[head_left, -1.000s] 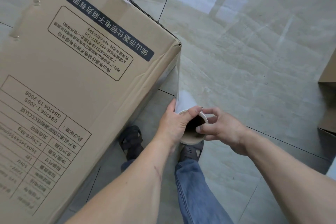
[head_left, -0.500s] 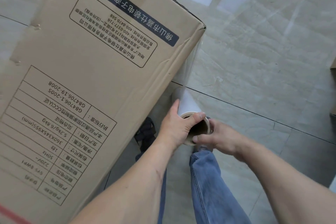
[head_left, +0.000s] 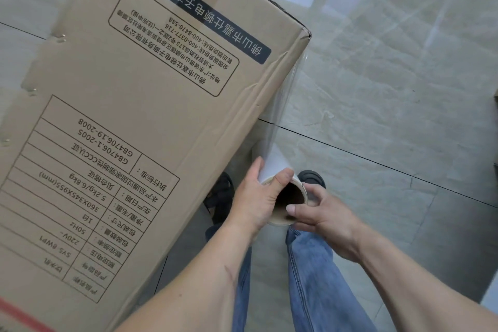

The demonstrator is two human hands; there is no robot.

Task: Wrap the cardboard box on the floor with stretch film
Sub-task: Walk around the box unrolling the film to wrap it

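Note:
A tall brown cardboard box (head_left: 140, 121) with black printed labels fills the left half of the view, standing on the tiled floor. Just right of its near corner I hold a stretch film roll (head_left: 279, 170) upright, its brown cardboard core end facing me. My left hand (head_left: 256, 202) grips the roll's left side, thumb over the rim. My right hand (head_left: 320, 213) holds the core's right rim with fingertips inside the opening. A clear sheet of film (head_left: 287, 94) runs from the roll up to the box's corner edge.
Glossy grey floor tiles (head_left: 390, 75) spread to the right with dark grout lines. My legs in blue jeans (head_left: 310, 277) and dark sandals (head_left: 221, 197) stand beside the box. A brown edge of another carton (head_left: 495, 94) shows at the far right.
The box has shifted right and closer in view as I moved along it. The roll, in both hands, sits lower, and the film stretch to the corner has grown longer.

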